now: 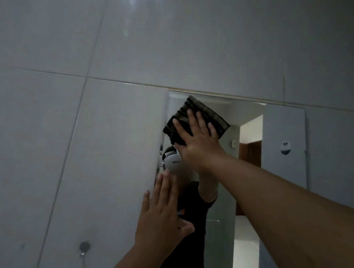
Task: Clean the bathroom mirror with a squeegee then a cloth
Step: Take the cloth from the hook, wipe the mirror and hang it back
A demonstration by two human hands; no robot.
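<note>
The bathroom mirror point(251, 151) is set into a grey tiled wall, with its top edge running across the middle of the view. My right hand point(198, 139) lies flat on a dark folded cloth point(209, 114), pressing it against the glass near the mirror's upper left corner. Lower down, my left hand point(162, 212) rests open with spread fingers at the mirror's left edge, holding nothing. No squeegee is in view. The glass reflects a person in a dark shirt wearing a white headset.
Large grey wall tiles point(92, 136) surround the mirror. A small metal hook point(84, 248) is fixed to the tile at lower left. The mirror reflects a doorway and a white fitting point(285, 147) on the far wall.
</note>
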